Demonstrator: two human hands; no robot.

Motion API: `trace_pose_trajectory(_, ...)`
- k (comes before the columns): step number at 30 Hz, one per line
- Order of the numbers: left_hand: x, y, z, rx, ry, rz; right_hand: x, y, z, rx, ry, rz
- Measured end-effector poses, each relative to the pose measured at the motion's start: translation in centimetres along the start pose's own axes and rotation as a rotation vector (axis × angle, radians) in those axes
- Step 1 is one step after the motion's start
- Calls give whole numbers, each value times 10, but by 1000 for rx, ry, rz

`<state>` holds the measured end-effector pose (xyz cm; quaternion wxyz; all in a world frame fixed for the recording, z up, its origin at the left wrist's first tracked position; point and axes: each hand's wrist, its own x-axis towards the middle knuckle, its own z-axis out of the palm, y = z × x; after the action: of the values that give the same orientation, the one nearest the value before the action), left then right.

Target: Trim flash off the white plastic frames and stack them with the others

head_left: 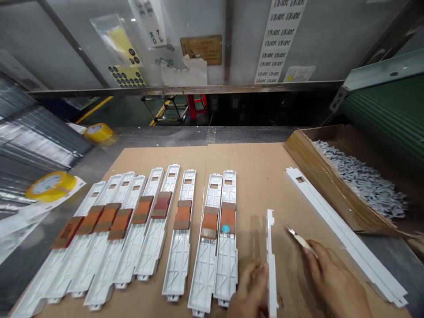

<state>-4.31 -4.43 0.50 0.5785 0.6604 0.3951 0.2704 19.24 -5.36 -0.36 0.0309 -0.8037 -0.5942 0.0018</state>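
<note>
At six o'clock on the cardboard sheet (258, 176), my left hand (250, 289) pinches one white strip (271, 265) on edge, steadying it for the blade. My right hand (334, 282) is closed around a small knife (300, 238). At nine o'clock, nine white trays (180, 247) lie flat, banded brown. At three o'clock, one long rail (344, 234), one scrap box (331, 185). Two yellow tape rolls (51, 185) rest on the table (165, 134).

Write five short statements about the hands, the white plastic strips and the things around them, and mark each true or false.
1. The left hand holds a white strip up on its edge. True.
2. The right hand is empty. False: it holds a small knife.
3. The cardboard box at the right holds small grey-white pieces. True.
4. Every strip in the row is bare. False: each carries a brown patch.
5. Two yellow tape rolls lie at the left. True.
</note>
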Motion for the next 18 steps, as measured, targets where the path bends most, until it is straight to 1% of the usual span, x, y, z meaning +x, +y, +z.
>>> trace_pose_trajectory(2, 2, 4, -12, -532, -93, -108, -5, 0, 5, -30, 35, -11)
trace_pose_trajectory(3, 3, 5, -15, -750, -129, -148, -7, 0, 7, -44, 50, -15)
trace_pose_trajectory(4, 4, 5, -16, -916, -157, -173, -8, -1, 8, -58, 66, -14)
trace_pose_trajectory(5, 5, 5, -16, -1034, -177, -171, -9, -3, 9, -71, 78, -11)
trace_pose_trajectory(6, 5, 4, -14, -1108, -191, -144, -10, -4, 9, -83, 91, -5)
trace_pose_trajectory(8, 4, 1, -9, -1173, -203, -70, -11, -8, 8, -97, 109, 7)
trace_pose_trajectory(10, 2, -2, -5, -1198, -183, -42, -14, -10, 5, -93, 132, 23)
trace_pose_trajectory(14, -4, -1, -1, -1175, -126, -106, -28, -10, 5, 22, 190, 56)
trace_pose_trajectory(16, -6, 2, -1, -1159, -121, -119, -42, -9, 6, 134, 201, 40)
trace_pose_trajectory(18, -8, 5, 1, -1163, -124, -99, -60, -11, 6, 257, 189, 4)
